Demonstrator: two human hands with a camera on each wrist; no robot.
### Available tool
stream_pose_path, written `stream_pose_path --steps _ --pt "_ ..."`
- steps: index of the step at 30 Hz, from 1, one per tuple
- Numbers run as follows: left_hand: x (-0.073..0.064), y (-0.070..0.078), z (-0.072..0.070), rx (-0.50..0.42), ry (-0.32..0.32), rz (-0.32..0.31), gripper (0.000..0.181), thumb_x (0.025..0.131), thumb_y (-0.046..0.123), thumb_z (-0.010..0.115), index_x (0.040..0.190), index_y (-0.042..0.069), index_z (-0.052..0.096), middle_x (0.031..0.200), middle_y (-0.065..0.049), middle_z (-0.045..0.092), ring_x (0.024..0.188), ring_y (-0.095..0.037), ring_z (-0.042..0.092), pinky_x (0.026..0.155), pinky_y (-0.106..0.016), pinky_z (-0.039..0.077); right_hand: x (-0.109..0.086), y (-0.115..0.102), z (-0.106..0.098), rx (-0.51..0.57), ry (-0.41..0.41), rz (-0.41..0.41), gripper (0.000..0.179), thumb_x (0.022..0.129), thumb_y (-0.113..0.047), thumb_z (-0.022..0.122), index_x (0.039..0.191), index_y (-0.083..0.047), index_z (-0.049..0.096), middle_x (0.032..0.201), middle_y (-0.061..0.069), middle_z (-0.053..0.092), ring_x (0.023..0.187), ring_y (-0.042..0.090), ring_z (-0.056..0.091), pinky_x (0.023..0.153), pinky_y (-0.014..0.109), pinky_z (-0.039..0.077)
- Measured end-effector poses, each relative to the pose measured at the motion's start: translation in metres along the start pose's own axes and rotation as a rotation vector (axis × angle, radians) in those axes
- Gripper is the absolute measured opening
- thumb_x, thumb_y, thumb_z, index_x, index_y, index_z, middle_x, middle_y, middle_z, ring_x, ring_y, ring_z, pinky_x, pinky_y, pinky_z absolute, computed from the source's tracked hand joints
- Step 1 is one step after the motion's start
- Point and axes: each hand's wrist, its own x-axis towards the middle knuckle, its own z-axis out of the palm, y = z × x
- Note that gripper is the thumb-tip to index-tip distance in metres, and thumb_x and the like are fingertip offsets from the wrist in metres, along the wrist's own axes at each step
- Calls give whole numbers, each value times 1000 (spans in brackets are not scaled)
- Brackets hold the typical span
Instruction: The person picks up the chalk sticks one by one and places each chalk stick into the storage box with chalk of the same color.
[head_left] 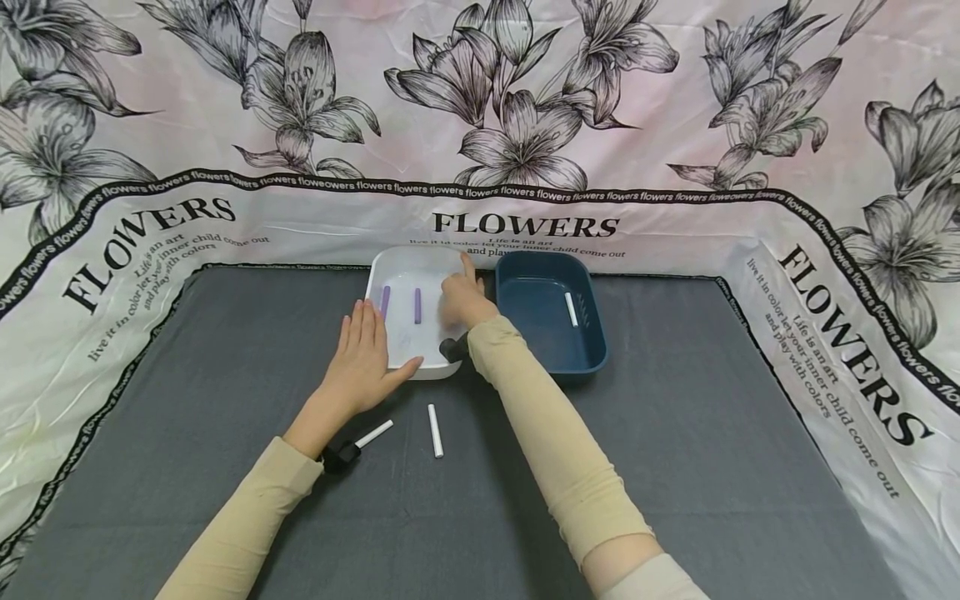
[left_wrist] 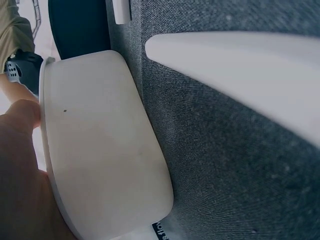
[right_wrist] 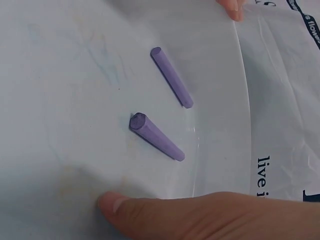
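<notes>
A white plastic tub (head_left: 405,340) stands on the grey cloth with two purple chalk sticks inside, one chalk (head_left: 417,306) near its middle and another chalk (head_left: 386,300) by the left wall. My left hand (head_left: 360,358) rests across the tub's near left rim with straight fingers, thumb along the near edge. At the right wall my right hand (head_left: 468,302) holds the rim, a finger pointing toward the far corner. In the right wrist view its thumb (right_wrist: 150,212) reaches inside the tub, beside the chalks; its other fingers are hidden there.
A dark blue tub (head_left: 536,350) stands close on the right, with one white chalk (head_left: 572,309) inside. Two more white chalks lie on the cloth in front: one chalk (head_left: 435,431) in the middle, one chalk (head_left: 374,434) beside the left wrist camera (head_left: 342,457).
</notes>
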Motion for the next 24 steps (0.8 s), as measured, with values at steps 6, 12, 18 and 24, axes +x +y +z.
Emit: stream_pose_path --steps 6,12,18,24 --pt "0 -1 0 7 1 1 104 96 65 43 151 -16 8 160 -32 -7 148 -41 -12 119 -53 -3 1 0 0 -27 -8 0 43 79 -14 80 118 -4 67 132 13 57 149 28 -18 117 56 21" --pt "1 -2 2 13 0 -2 104 96 66 42 151 -16 7 160 -32 -9 148 -41 -13 119 -53 -4 3 1 1 -58 -7 -4 42 79 -16 80 118 -5 68 131 13 58 149 27 -18 116 55 24" --pt "1 -1 3 8 2 -2 105 96 65 43 151 -16 6 160 -32 -8 148 -41 -13 119 -52 -5 4 1 1 -65 -12 8 37 82 -12 75 117 -6 68 129 12 60 149 27 -18 117 55 22" --pt "1 -1 3 6 3 0 104 96 64 43 151 -17 6 159 -33 -8 148 -41 -13 119 -52 -5 2 0 0 -79 -9 8 34 84 -11 71 117 -6 68 130 12 60 149 27 -17 116 56 23"
